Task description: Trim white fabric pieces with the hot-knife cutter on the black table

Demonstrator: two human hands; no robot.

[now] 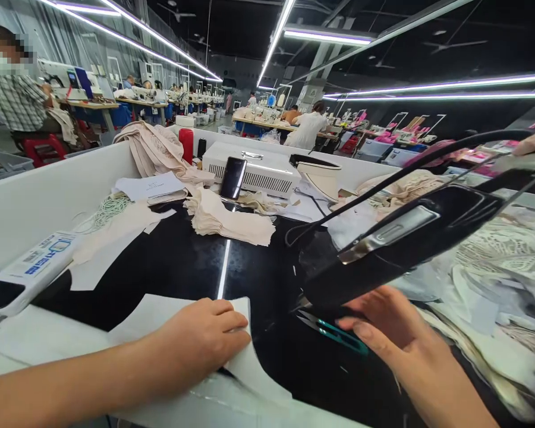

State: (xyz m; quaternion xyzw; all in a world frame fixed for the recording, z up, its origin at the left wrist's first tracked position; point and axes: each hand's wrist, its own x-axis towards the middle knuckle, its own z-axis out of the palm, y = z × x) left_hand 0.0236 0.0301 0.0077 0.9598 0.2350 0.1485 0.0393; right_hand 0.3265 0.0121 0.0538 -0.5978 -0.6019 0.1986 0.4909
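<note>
My left hand (200, 336) rests on a white cut-out sheet (149, 315) at the table's near edge. Its fingers are together and curled over the sheet's right side; the thumb is hidden. My right hand (392, 333) is beneath a long black device (383, 244) with a metal plate and a cable, which slants across the right side. Its thumb and forefinger are apart, and its other fingers are partly hidden by the device. Just left of those fingers, a pair of teal-handled thread snips (332, 334) lies on the black tabletop (178, 261).
A stack of cream fabric pieces (232, 223) lies mid-table, with a phone (233, 178) propped behind it against a white vented box (254, 166). Pale lace fabric (499, 249) is heaped at the right. Low white walls (57, 202) edge the table. A seated person (13, 89) is at far left.
</note>
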